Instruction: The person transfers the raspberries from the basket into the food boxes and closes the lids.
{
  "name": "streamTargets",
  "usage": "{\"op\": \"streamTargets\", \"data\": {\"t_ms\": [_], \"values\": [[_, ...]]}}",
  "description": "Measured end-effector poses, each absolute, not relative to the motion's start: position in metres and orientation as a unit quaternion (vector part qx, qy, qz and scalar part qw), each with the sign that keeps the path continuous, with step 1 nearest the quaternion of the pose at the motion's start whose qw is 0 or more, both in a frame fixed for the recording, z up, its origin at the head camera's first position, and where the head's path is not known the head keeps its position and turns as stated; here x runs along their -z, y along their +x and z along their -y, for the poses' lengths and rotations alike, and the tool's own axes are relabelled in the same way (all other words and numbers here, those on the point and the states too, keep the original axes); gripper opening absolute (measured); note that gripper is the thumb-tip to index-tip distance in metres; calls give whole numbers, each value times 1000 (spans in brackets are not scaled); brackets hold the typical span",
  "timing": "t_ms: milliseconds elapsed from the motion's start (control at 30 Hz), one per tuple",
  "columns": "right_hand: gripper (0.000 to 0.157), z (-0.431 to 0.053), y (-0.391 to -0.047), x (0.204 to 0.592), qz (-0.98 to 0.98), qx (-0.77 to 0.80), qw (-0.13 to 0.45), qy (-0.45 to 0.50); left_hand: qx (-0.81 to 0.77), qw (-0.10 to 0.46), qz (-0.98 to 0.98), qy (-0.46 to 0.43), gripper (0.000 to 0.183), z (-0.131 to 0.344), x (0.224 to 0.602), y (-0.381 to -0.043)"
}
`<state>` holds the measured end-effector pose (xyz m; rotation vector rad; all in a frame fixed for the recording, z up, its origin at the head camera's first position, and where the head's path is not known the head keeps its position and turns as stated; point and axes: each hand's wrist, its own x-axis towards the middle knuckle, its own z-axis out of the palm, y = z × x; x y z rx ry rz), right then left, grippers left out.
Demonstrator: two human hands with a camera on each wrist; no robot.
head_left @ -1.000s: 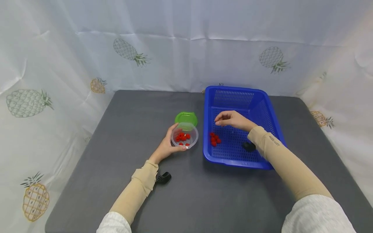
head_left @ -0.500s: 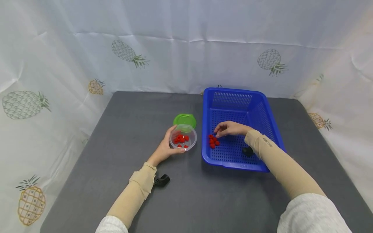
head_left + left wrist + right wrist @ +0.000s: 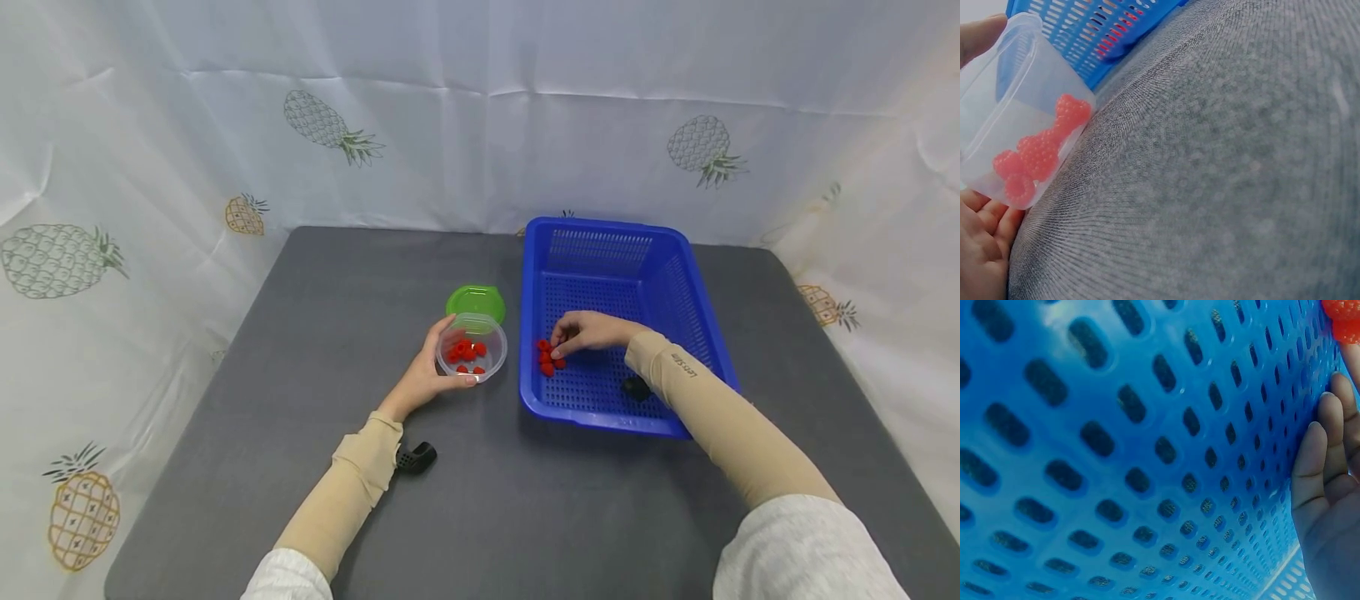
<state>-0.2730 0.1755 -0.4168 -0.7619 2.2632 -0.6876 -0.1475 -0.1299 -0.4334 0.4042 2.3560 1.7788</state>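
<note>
My left hand [image 3: 426,375] grips a round, clear plastic tub [image 3: 501,351], thumb and fingers spread around its side. Several red raspberries [image 3: 1040,156] lie inside the tub, close over the grey table. Its green lid [image 3: 480,300] lies just behind it. My right hand [image 3: 596,329] reaches down into a blue perforated basket [image 3: 530,292], thumb and fingertips right at a small cluster of raspberries [image 3: 548,369]. In the right wrist view a raspberry [image 3: 1344,319] shows beside the finger; I cannot tell whether it is pinched.
A black curved piece [image 3: 417,457] sits by my left wrist, and another black piece [image 3: 636,388] shows under my right wrist over the basket. Grey table [image 3: 480,517] surrounds the basket and tub. White curtain [image 3: 480,150] with pineapple prints hangs behind and at both sides.
My right hand has come down and toward me inside the basket, from above its middle to the raspberry cluster. My left hand still holds the tub in about the same place.
</note>
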Motion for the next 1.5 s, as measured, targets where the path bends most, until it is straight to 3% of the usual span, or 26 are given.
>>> {"op": "streamTargets", "data": {"t_ms": [567, 900, 1133, 1500], "values": [[19, -176, -274, 409, -859, 269, 316, -299, -598, 74, -784, 152, 93, 134, 432, -148], [22, -177, -272, 399, -828, 353, 335, -280, -599, 66, -782, 160, 94, 133, 438, -149], [34, -173, -269, 392, -834, 346, 327, -278, -600, 55, -783, 153, 95, 136, 467, -160], [33, -176, -269, 374, -832, 367, 317, -268, -597, 64, -783, 161, 93, 131, 439, -149]]}}
